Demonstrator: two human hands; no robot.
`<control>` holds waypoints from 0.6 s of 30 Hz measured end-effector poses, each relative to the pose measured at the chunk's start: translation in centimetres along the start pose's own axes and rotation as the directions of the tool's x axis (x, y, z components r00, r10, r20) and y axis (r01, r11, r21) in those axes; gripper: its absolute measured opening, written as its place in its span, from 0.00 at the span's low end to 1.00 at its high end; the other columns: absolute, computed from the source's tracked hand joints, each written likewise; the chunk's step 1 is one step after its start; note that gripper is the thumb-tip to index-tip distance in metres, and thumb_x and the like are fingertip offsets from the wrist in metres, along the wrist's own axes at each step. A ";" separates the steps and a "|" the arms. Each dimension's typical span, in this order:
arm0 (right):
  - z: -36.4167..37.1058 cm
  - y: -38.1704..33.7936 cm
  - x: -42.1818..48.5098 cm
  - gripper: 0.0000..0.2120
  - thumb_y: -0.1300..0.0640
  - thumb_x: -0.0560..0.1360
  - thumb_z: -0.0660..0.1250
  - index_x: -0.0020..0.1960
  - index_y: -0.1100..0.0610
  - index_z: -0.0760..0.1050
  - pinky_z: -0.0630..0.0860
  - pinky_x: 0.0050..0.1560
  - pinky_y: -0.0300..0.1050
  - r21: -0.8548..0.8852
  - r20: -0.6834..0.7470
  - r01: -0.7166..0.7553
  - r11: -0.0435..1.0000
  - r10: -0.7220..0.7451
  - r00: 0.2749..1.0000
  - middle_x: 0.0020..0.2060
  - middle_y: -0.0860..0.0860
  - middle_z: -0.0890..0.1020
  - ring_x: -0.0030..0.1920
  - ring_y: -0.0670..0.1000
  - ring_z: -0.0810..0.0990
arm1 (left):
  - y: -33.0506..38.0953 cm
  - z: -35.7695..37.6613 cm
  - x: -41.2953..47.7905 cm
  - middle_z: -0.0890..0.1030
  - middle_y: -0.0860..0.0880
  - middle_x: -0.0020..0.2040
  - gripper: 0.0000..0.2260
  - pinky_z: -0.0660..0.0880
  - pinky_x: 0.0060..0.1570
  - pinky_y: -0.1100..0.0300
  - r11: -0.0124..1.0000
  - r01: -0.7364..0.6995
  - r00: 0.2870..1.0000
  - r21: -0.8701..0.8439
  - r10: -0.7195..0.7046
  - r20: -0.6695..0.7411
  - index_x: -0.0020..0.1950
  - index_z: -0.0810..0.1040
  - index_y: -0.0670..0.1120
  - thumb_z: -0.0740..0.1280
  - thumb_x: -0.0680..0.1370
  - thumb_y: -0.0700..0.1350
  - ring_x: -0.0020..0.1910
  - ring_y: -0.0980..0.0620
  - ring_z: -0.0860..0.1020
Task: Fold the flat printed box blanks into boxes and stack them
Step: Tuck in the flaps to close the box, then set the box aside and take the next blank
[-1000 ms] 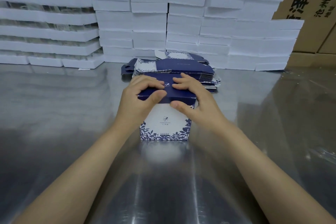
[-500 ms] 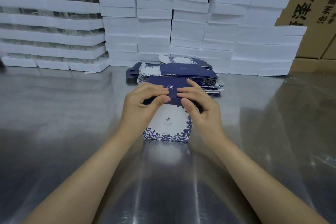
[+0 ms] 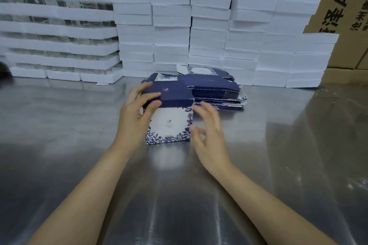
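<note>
A folded box (image 3: 169, 123), white with blue leaf print and a dark navy top, stands upright on the steel table in front of me. My left hand (image 3: 137, 113) grips its left upper edge, thumb on the front of the lid and fingers over the top. My right hand (image 3: 207, 135) hovers just off the box's right side, blurred, with loosely spread fingers holding nothing. Behind the box lies a pile of flat navy printed blanks (image 3: 215, 93).
The reflective steel table (image 3: 79, 125) stretches to both sides. White foam trays (image 3: 171, 32) are stacked in tall rows along the back edge, some on the left with clear contents. Brown cartons (image 3: 342, 6) stand behind them.
The lid now lies shut on the box. My right hand has come off the top and moved to the right side. My left hand stays on the box.
</note>
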State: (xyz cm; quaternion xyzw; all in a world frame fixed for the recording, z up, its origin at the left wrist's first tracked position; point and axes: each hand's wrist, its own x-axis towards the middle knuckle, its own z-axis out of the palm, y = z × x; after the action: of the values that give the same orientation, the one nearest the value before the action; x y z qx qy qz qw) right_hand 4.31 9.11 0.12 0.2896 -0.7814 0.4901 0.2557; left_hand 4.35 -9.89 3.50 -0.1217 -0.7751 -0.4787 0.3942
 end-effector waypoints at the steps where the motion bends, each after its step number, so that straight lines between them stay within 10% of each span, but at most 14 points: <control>1: 0.9 -0.2 0.2 0.21 0.66 0.77 0.60 0.68 0.52 0.70 0.73 0.63 0.57 -0.109 0.183 0.030 0.994 -0.009 0.983 0.77 0.50 0.53 0.73 0.52 0.64 | -0.6 0.1 0.0 0.64 0.47 0.72 0.12 0.67 0.68 0.61 0.995 0.064 0.996 0.072 -0.060 -0.063 0.64 0.77 0.44 0.64 0.81 0.42 0.70 0.62 0.63; 3: 3.1 -0.7 0.6 0.24 0.65 0.75 0.60 0.70 0.53 0.69 0.74 0.59 0.54 -0.286 0.438 0.142 0.948 -0.002 0.899 0.78 0.47 0.40 0.73 0.53 0.64 | -1.6 0.4 -0.1 0.54 0.41 0.73 0.19 0.59 0.72 0.58 0.954 0.236 0.957 0.185 -0.195 -0.212 0.73 0.66 0.46 0.61 0.82 0.43 0.73 0.51 0.55; 9: 5.6 -1.3 2.7 0.13 0.61 0.73 0.61 0.56 0.53 0.74 0.74 0.52 0.48 -0.253 0.582 0.205 0.945 -0.021 0.813 0.77 0.41 0.39 0.62 0.54 0.76 | -4.2 -0.1 0.4 0.46 0.40 0.77 0.51 0.46 0.70 0.32 0.805 0.422 0.896 0.417 -0.299 -0.329 0.79 0.45 0.51 0.70 0.67 0.68 0.76 0.40 0.48; 18: 6.7 -0.7 2.4 0.15 0.58 0.75 0.59 0.60 0.54 0.74 0.71 0.57 0.47 -0.275 0.564 0.226 0.935 -0.033 0.825 0.77 0.47 0.55 0.67 0.52 0.72 | -13.6 -1.6 8.0 0.53 0.35 0.75 0.48 0.55 0.70 0.37 0.745 0.492 0.825 0.449 -0.235 -0.513 0.77 0.54 0.48 0.74 0.66 0.62 0.73 0.34 0.56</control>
State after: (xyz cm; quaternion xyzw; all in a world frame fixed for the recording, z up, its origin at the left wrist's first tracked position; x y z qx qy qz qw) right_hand 2.37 2.21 -0.40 0.4245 -0.8704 0.2294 0.0978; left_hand -7.81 -19.74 0.85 0.2651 -0.7841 -0.3114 0.4668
